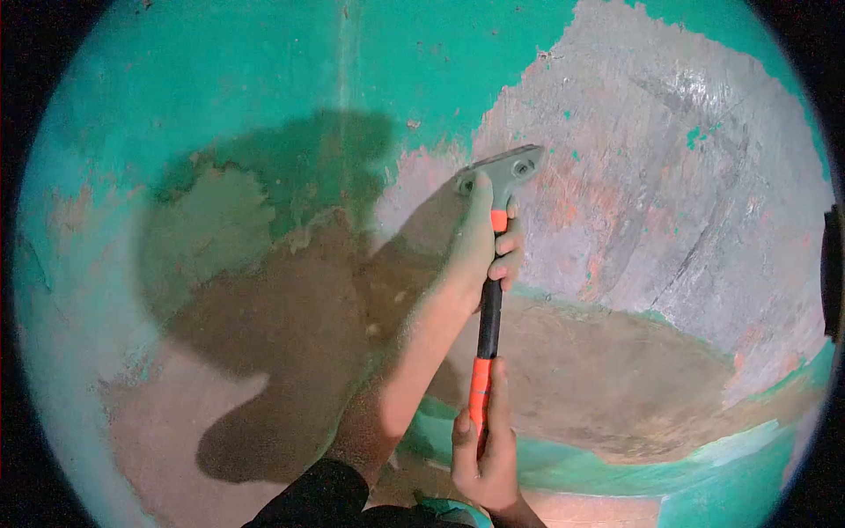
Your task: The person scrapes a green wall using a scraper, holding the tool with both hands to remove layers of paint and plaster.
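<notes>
A long-handled scraper with a grey metal head and a black and orange handle rests its blade on a wall. My left hand grips the handle just under the head, its arm reaching up from a dark sleeve. My right hand holds the orange lower end of the handle. The blade sits at the edge between green paint and bare grey-pink plaster.
The wall fills the view. Green paint covers the upper left and a band along the bottom right. Bare brownish patches lie in my shadow at the centre left. A dark object shows at the right edge.
</notes>
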{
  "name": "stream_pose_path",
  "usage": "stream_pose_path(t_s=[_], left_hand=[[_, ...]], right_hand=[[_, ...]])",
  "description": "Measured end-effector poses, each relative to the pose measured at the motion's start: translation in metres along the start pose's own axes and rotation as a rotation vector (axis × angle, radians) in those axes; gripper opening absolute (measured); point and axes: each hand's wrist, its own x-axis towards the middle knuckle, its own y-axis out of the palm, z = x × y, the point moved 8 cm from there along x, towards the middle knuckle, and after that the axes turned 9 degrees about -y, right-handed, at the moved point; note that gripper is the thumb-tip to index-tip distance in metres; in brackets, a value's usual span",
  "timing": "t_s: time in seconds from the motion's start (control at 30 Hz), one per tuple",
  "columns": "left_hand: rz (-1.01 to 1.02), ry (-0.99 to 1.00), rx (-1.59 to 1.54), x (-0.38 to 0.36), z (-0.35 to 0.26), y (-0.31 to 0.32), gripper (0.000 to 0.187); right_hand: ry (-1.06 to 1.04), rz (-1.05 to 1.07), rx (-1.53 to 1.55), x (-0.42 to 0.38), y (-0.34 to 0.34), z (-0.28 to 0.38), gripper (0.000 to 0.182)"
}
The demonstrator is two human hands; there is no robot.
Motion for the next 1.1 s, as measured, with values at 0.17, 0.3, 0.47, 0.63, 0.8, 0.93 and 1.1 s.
stream_pose_path(t_s=[0.17, 0.3, 0.47, 0.63, 0.8, 0.93, 1.1], left_hand=[[-0.02, 0.023, 0.034, 0.0, -0.009, -0.002, 0.058], [-0.041, 0.031, 0.028, 0.0, -0.014, -0.002, 0.057], [-0.008, 0.038, 0.041, -0.001, -0.01, -0.006, 0.057], [-0.052, 0.021, -0.005, 0.0, -0.016, -0.005, 0.055], [0.033, -0.025, 0.104, -0.007, -0.004, -0.01, 0.058], [0.083, -0.056, 0.129, -0.006, -0.001, -0.01, 0.059], [0.089, -0.024, 0.155, -0.008, -0.009, -0.012, 0.059]], right_hand=[[-0.03, -0.028, -0.064, 0.008, 0.005, 0.0, 0.073], [-0.128, -0.011, -0.136, 0.013, 0.001, 0.004, 0.07], [-0.126, -0.011, -0.159, 0.01, 0.007, 0.0, 0.069], [-0.1, -0.02, -0.178, 0.017, 0.015, 0.001, 0.07], [-0.14, -0.054, -0.157, 0.01, 0.029, -0.007, 0.071], [-0.155, -0.038, -0.162, 0.014, 0.033, -0.003, 0.073], [-0.351, -0.107, -0.286, 0.014, 0.039, -0.009, 0.073]])
